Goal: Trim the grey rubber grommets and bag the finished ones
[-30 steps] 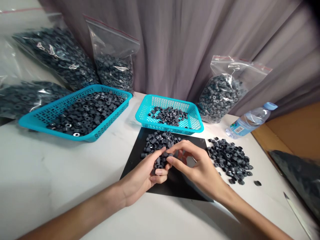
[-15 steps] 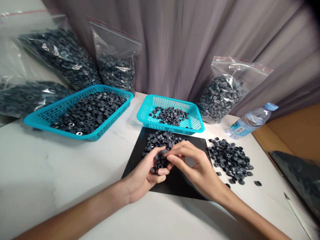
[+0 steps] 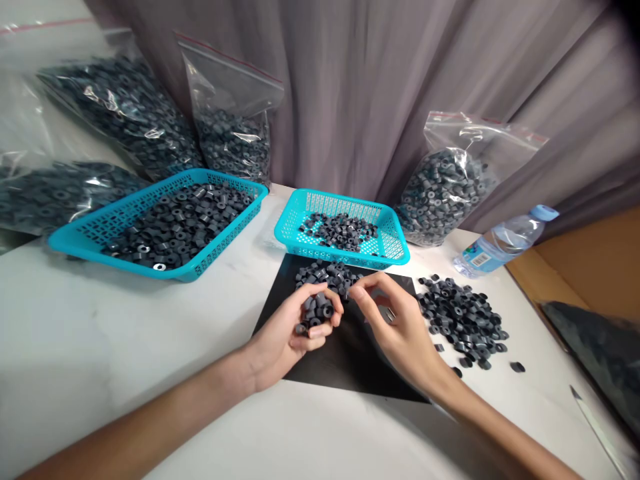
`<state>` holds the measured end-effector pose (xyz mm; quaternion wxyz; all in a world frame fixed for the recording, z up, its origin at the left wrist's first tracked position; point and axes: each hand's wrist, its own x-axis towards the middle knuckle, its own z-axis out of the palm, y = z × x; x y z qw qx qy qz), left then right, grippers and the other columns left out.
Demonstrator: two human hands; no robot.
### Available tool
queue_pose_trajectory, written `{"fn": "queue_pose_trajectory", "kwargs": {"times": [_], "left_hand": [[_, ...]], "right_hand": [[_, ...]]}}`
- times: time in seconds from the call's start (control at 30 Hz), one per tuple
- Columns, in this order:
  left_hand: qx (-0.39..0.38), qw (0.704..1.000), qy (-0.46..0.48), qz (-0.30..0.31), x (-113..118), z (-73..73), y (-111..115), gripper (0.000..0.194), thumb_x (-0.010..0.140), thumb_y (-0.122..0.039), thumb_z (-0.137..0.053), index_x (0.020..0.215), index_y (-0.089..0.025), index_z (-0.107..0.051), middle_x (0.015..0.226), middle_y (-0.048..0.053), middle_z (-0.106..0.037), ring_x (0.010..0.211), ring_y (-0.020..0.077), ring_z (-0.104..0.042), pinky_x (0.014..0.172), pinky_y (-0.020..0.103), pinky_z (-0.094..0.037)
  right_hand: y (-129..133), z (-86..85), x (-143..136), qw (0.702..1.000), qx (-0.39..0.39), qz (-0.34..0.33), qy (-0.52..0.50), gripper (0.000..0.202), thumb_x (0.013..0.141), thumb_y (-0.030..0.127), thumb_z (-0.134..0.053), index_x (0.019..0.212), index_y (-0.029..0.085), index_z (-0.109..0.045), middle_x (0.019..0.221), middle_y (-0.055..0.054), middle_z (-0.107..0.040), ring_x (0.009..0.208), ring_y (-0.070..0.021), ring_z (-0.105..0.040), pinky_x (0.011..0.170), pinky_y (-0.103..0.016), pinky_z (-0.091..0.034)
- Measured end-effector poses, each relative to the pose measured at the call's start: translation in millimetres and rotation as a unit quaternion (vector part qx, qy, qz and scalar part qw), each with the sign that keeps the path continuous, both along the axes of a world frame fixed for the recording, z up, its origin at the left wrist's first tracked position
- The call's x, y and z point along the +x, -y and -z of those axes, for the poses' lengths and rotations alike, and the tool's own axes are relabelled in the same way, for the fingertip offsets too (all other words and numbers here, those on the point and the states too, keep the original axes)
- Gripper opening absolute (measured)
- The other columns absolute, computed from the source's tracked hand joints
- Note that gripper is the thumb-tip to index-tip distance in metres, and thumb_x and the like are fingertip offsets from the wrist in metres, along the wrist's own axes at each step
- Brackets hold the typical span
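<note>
Left hand cups dark rings | right hand, at its 3 o'clock, pinches, piece unclear | I judge rings light, stiff; grip outer walls

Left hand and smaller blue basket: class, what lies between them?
A heap of small dark rings lies on the black sheet, between the left hand and the smaller blue basket, as the head view shows.

R hand now apart fr. pcs in L hand, prev. touching.
</note>
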<state>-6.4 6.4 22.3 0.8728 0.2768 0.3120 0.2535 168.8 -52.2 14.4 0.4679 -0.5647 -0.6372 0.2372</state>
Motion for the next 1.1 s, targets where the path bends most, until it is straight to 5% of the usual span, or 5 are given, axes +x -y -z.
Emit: {"fn": "queue_pose_trajectory", "kwargs": {"times": [0.3,0.7,0.83,0.97,1.1], "left_hand": [[0.09,0.989,-0.034,-0.112,-23,-37.0,-35,0.023,0.091,-0.016,-0.056,0.068,-0.015,-0.05,0.063,-0.008,-0.033,0.042,0.0009,-0.024,0.033,0.01,-0.022],[0.098,0.991,-0.088,-0.033,-19,-21.2,-31,0.025,0.09,-0.024,-0.057,0.069,-0.016,-0.048,0.064,-0.008,-0.026,0.046,0.0029,-0.016,0.036,0.011,-0.014],[0.13,0.985,-0.109,-0.027,-18,-19.4,-30,0.025,0.089,-0.029,-0.06,0.07,-0.016,-0.048,0.065,-0.008,-0.028,0.048,0.0037,-0.017,0.038,0.012,-0.013],[0.154,0.978,-0.137,-0.016,-16,-17.1,-25,0.026,0.09,-0.035,-0.06,0.074,-0.016,-0.051,0.067,-0.007,-0.031,0.049,0.0036,-0.017,0.04,0.013,-0.012],[0.162,0.976,-0.148,0.011,-11,-16.4,-10,0.035,0.09,-0.049,-0.06,0.082,-0.015,-0.057,0.075,-0.004,-0.038,0.053,0.0033,-0.024,0.043,0.014,-0.014]], "right_hand": [[1,19.6,-13,0.966,0.037,-0.069,0.245,0.016,0.095,0.025,-0.06,0.111,0.024,-0.061,0.107,-0.007,-0.061,0.1,-0.0229,-0.055,0.079,-0.035,-0.051],[-10,37.3,-22,0.871,0.144,-0.122,0.454,0.019,0.1,0.011,-0.047,0.109,0.015,-0.063,0.101,-0.01,-0.065,0.092,-0.0242,-0.052,0.076,-0.036,-0.049],[-8,28.2,-20,0.894,0.147,-0.121,0.405,0.02,0.101,0.011,-0.042,0.108,0.015,-0.061,0.099,-0.009,-0.066,0.089,-0.0233,-0.051,0.074,-0.035,-0.047],[-4,1.3,-10,0.967,0.077,-0.115,0.212,0.014,0.103,0.022,-0.046,0.101,0.021,-0.06,0.1,-0.005,-0.066,0.09,-0.0201,-0.052,0.078,-0.034,-0.046],[-5,-14.1,-1,0.993,-0.02,-0.113,0.006,0.014,0.101,0.033,-0.052,0.099,0.022,-0.061,0.095,-0.003,-0.063,0.084,-0.017,-0.053,0.077,-0.032,-0.044]]}}
